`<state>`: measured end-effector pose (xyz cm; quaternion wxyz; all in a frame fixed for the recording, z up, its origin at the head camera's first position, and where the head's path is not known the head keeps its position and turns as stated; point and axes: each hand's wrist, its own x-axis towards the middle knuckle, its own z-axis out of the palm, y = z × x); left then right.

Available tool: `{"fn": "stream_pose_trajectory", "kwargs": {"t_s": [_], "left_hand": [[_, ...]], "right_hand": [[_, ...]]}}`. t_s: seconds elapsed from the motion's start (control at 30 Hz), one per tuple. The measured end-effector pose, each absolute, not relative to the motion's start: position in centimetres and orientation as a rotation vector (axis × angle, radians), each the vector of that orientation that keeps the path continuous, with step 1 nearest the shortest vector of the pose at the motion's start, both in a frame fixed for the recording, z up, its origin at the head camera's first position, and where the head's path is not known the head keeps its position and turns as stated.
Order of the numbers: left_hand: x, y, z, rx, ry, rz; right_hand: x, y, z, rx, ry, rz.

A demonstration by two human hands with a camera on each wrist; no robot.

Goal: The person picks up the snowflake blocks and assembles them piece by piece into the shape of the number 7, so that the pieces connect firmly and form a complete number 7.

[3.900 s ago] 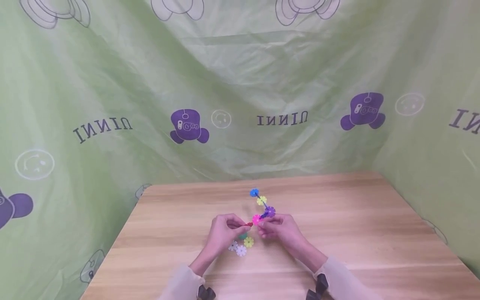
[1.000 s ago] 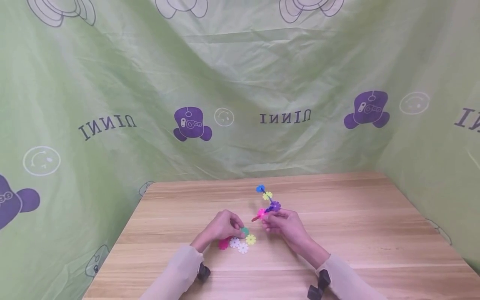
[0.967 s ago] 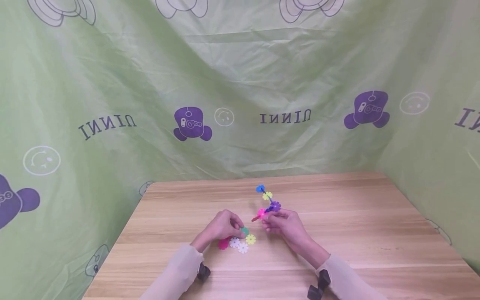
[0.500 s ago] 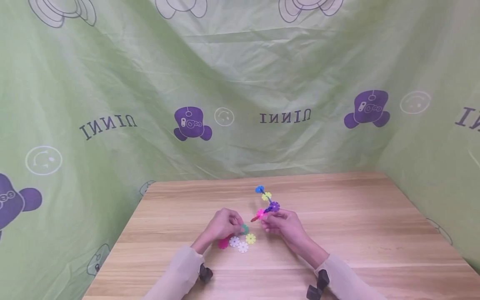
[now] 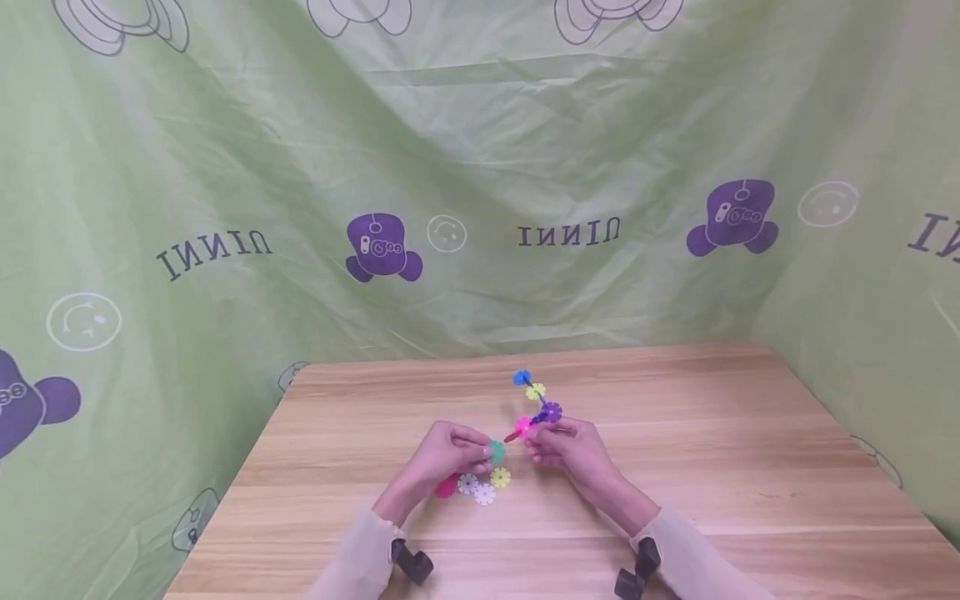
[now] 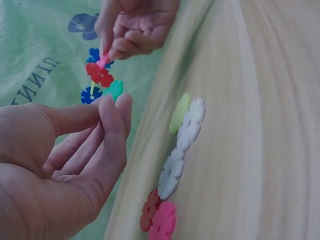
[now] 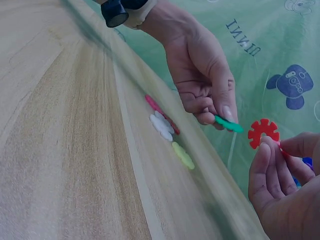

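Observation:
My left hand point(image 5: 442, 454) pinches a green notched snowflake disc point(image 5: 496, 451) between thumb and fingers, raised above the table. Across from it, my right hand point(image 5: 573, 450) holds a chain of joined snowflake discs by its pink disc point(image 5: 524, 427). A red disc point(image 7: 262, 132) forms the chain's near end, facing the green disc with a small gap between them. Beyond the pink piece the chain climbs through a purple disc point(image 5: 552, 412) and a yellow one point(image 5: 536, 391) to a blue disc point(image 5: 522, 377) at the top. Fingers partly cover the pink disc.
Loose discs lie on the wooden table point(image 5: 675, 467) below my hands: a yellow disc point(image 5: 500, 477), two white discs point(image 5: 485, 494), a pink disc point(image 6: 163, 222) and a red disc point(image 6: 150, 210). A green printed cloth point(image 5: 480, 150) hangs behind the table and along its sides.
My left hand has let go of the red disc, now on the chain, and picked up the green one from the loose discs. Lately it has lifted it toward the red disc. My right hand stays nearly still.

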<state>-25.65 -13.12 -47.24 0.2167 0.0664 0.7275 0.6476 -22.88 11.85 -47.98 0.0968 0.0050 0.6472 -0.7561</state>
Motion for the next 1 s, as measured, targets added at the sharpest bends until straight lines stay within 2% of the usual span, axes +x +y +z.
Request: {"fn": "stream_pose_trajectory", "kwargs": {"t_s": [1.0], "left_hand": [[-24.81,-12.39,-48.03,0.168,2.002,1.914]], "right_hand": [[-22.58,11.2,-47.73,0.039,1.925,-2.223]]}}
